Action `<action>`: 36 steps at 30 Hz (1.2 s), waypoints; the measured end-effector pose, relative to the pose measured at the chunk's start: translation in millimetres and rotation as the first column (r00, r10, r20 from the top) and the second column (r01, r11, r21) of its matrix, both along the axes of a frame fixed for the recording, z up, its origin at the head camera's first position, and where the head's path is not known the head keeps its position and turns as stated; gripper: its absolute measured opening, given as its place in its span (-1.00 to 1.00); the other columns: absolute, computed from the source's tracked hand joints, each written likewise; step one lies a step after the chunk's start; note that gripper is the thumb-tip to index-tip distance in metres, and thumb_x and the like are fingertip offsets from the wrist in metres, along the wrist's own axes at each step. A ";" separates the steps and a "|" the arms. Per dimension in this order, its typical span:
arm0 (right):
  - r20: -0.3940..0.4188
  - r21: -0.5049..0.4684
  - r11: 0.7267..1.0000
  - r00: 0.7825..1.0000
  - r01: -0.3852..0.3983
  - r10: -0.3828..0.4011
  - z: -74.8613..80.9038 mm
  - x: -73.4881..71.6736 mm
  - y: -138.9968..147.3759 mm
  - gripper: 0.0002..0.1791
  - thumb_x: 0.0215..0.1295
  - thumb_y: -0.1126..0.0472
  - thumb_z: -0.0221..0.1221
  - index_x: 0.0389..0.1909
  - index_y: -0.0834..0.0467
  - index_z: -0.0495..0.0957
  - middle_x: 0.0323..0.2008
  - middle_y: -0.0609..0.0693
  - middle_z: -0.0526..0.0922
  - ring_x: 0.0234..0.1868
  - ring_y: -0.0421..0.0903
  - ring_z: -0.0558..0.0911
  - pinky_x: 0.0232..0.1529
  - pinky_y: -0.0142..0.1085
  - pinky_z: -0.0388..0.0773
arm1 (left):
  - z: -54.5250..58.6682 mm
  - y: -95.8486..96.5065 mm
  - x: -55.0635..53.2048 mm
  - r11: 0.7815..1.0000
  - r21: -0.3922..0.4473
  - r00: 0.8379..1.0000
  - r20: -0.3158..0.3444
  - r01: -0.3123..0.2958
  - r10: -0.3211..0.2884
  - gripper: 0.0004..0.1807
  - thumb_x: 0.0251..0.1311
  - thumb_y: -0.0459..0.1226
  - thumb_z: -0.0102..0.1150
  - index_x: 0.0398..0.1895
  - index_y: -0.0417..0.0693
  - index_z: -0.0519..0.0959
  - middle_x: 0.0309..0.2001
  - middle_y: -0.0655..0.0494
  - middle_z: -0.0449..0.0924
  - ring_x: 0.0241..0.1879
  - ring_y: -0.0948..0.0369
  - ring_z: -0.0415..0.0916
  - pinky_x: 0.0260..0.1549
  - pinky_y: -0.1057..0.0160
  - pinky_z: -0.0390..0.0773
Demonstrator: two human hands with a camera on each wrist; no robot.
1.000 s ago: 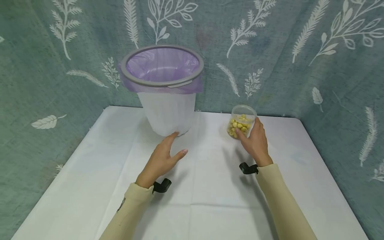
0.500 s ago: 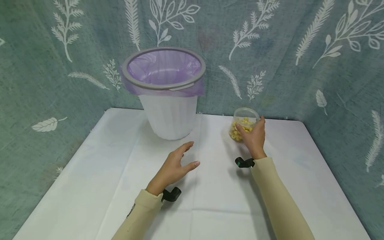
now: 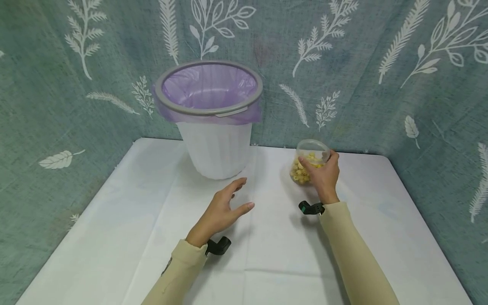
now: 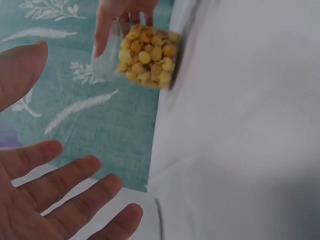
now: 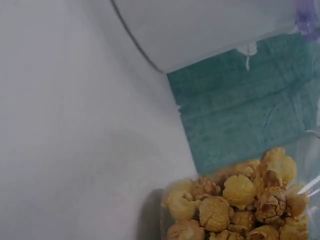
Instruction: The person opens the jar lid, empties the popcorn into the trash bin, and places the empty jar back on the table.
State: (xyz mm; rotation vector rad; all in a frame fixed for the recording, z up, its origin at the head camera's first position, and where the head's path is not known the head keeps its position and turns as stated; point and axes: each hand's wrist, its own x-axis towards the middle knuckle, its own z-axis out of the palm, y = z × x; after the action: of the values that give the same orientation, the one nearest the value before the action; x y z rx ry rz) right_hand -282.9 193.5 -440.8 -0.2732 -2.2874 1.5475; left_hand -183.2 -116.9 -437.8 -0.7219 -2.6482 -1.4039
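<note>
My right hand [image 3: 324,176] grips a clear plastic jar [image 3: 310,145] from its right side, thumb across the near face and fingers round the far side. Yellow-brown popcorn [image 3: 300,173] fills its lower part; the top shows no lid. In the right wrist view the popcorn [image 5: 237,205] appears close up, behind the clear wall. The jar stands upright at the table's back right; whether its base touches the cloth I cannot tell. My left hand [image 3: 217,214] hovers over the table, holding nothing. Its fingers [image 4: 75,185] are spread and relaxed in the left wrist view.
A white trash bin [image 3: 217,150] with a grey rim [image 3: 207,112] and purple liner [image 3: 209,84] stands at the back, left of the jar. White cloth covers the table [image 3: 114,237]. A green leaf-patterned curtain [image 3: 282,42] hangs behind and at both sides.
My left hand has drawn back from the bin, toward the right and nearer to me. The right hand's hold has settled further round the jar. The head view has shifted slightly.
</note>
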 end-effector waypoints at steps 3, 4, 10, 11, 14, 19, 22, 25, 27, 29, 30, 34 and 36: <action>0.002 -0.030 0.998 0.998 -0.059 0.059 9.6 6.5 -3.2 0.11 0.21 -0.24 0.47 0.56 0.17 0.10 0.49 0.25 0.30 0.51 0.15 0.31 0.47 0.13 0.31 | 3.7 2.4 -2.6 1.000 0.008 1.000 -0.008 -0.001 0.001 -0.19 0.39 -0.07 0.38 0.56 -0.18 0.29 0.51 -0.08 0.37 0.47 -0.07 0.35 0.35 -0.15 0.48; -0.004 -0.040 0.996 0.997 -0.081 0.081 13.8 9.0 -5.0 0.11 0.21 -0.25 0.47 0.56 0.17 0.10 0.50 0.24 0.30 0.51 0.13 0.30 0.47 0.12 0.31 | 5.1 3.3 -3.5 1.000 0.011 1.000 -0.009 -0.002 0.002 -0.19 0.39 -0.07 0.38 0.57 -0.18 0.28 0.52 -0.08 0.36 0.48 -0.06 0.34 0.36 -0.15 0.47; -0.085 -0.086 0.973 0.975 -0.213 0.206 45.2 29.9 -22.7 0.04 0.26 -0.09 0.49 0.55 0.21 0.12 0.44 0.25 0.36 0.45 0.11 0.35 0.37 0.07 0.43 | 14.2 10.0 -7.2 0.999 0.041 1.000 -0.001 -0.004 0.004 -0.07 0.37 -0.05 0.41 0.64 -0.18 0.16 0.58 -0.13 0.23 0.54 -0.04 0.24 0.41 -0.13 0.41; -0.105 -0.088 0.968 0.968 -0.236 0.227 50.6 33.9 -26.6 0.01 0.26 -0.04 0.49 0.55 0.22 0.14 0.42 0.25 0.38 0.42 0.11 0.38 0.35 0.06 0.44 | 15.7 11.4 -7.5 0.999 0.050 1.000 0.000 -0.007 0.007 -0.05 0.36 -0.05 0.42 0.65 -0.18 0.14 0.60 -0.13 0.21 0.55 -0.03 0.21 0.43 -0.13 0.40; -0.161 -0.093 0.945 0.942 -0.313 0.296 65.5 46.5 -38.3 -0.07 0.27 0.08 0.49 0.52 0.23 0.20 0.38 0.23 0.43 0.34 0.10 0.43 0.27 0.08 0.44 | 20.6 16.1 -8.6 0.997 0.079 1.000 -0.013 -0.018 0.019 0.03 0.31 -0.04 0.46 0.67 -0.18 0.08 0.62 -0.11 0.16 0.58 -0.03 0.16 0.45 -0.13 0.36; -0.234 -0.116 0.895 0.888 -0.430 0.397 82.4 66.4 -55.3 -0.15 0.25 0.23 0.47 0.48 0.25 0.26 0.33 0.26 0.45 0.29 0.12 0.47 0.25 0.10 0.42 | 29.0 23.8 -10.7 0.992 0.125 0.997 -0.060 -0.031 0.039 0.14 0.20 -0.05 0.55 0.69 -0.16 0.03 0.64 -0.08 0.11 0.60 0.02 0.11 0.47 -0.09 0.33; -0.244 -0.127 0.866 0.862 -0.484 0.445 87.5 76.0 -63.2 -0.15 0.24 0.26 0.47 0.49 0.24 0.28 0.33 0.27 0.45 0.28 0.13 0.50 0.28 0.11 0.46 | 33.7 26.9 -11.7 0.988 0.151 0.995 -0.090 -0.030 0.044 0.18 0.14 -0.07 0.60 0.68 -0.18 0.04 0.62 -0.13 0.13 0.59 0.02 0.12 0.48 -0.08 0.32; -0.235 -0.131 0.849 0.848 -0.512 0.475 89.0 83.5 -68.9 -0.15 0.24 0.26 0.47 0.50 0.19 0.29 0.35 0.21 0.46 0.30 0.13 0.51 0.30 0.12 0.47 | 37.0 28.5 -11.7 0.985 0.171 0.994 -0.097 -0.034 0.051 0.20 0.08 -0.09 0.64 0.67 -0.19 0.08 0.59 -0.14 0.19 0.55 0.03 0.20 0.48 -0.07 0.32; -0.230 -0.132 0.842 0.842 -0.523 0.488 88.4 87.4 -71.5 -0.15 0.24 0.25 0.48 0.50 0.16 0.29 0.36 0.16 0.46 0.32 0.15 0.51 0.31 0.12 0.48 | 38.3 29.1 -11.3 0.981 0.191 0.995 -0.093 -0.030 0.048 0.20 0.05 -0.10 0.66 0.66 -0.18 0.10 0.54 -0.10 0.28 0.50 0.05 0.30 0.46 -0.08 0.35; -0.231 -0.138 0.836 0.838 -0.530 0.494 86.9 90.6 -73.5 -0.15 0.23 0.26 0.48 0.50 0.16 0.30 0.36 0.13 0.47 0.33 0.16 0.51 0.32 0.11 0.48 | 39.3 29.8 -11.2 0.977 0.213 0.995 -0.097 -0.015 0.036 0.17 0.03 -0.12 0.68 0.64 -0.16 0.14 0.48 -0.05 0.37 0.43 0.07 0.39 0.41 -0.08 0.41; -0.231 -0.139 0.834 0.836 -0.534 0.497 85.9 91.8 -74.2 -0.15 0.22 0.27 0.48 0.50 0.17 0.29 0.36 0.13 0.47 0.34 0.16 0.51 0.33 0.10 0.47 | 39.6 30.2 -11.2 0.975 0.224 0.994 -0.102 -0.008 0.032 0.17 0.02 -0.13 0.69 0.63 -0.15 0.16 0.45 -0.01 0.42 0.39 0.09 0.43 0.38 -0.08 0.45; -0.238 -0.155 0.828 0.833 -0.540 0.499 81.5 95.4 -75.2 -0.13 0.20 0.31 0.47 0.50 0.20 0.29 0.37 0.15 0.47 0.34 0.13 0.51 0.38 0.09 0.43 | 39.5 32.6 -11.1 0.967 0.253 0.992 -0.126 0.021 0.011 0.12 -0.02 -0.17 0.71 0.60 -0.12 0.23 0.37 0.06 0.51 0.30 0.13 0.49 0.30 -0.05 0.52; -0.241 -0.160 0.827 0.833 -0.540 0.497 79.6 96.5 -74.5 -0.13 0.19 0.32 0.46 0.50 0.20 0.29 0.38 0.14 0.48 0.35 0.12 0.50 0.39 0.10 0.40 | 38.7 33.9 -10.9 0.965 0.259 0.991 -0.130 0.026 0.009 0.12 -0.04 -0.18 0.72 0.58 -0.15 0.25 0.35 0.07 0.51 0.29 0.15 0.50 0.29 -0.03 0.53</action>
State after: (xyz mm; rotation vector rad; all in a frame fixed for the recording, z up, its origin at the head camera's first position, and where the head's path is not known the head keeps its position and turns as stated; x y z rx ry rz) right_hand -186.4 119.0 -361.2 0.4775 -2.1367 1.9942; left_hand -194.2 -83.0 -399.1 -0.7654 -2.3070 -1.6068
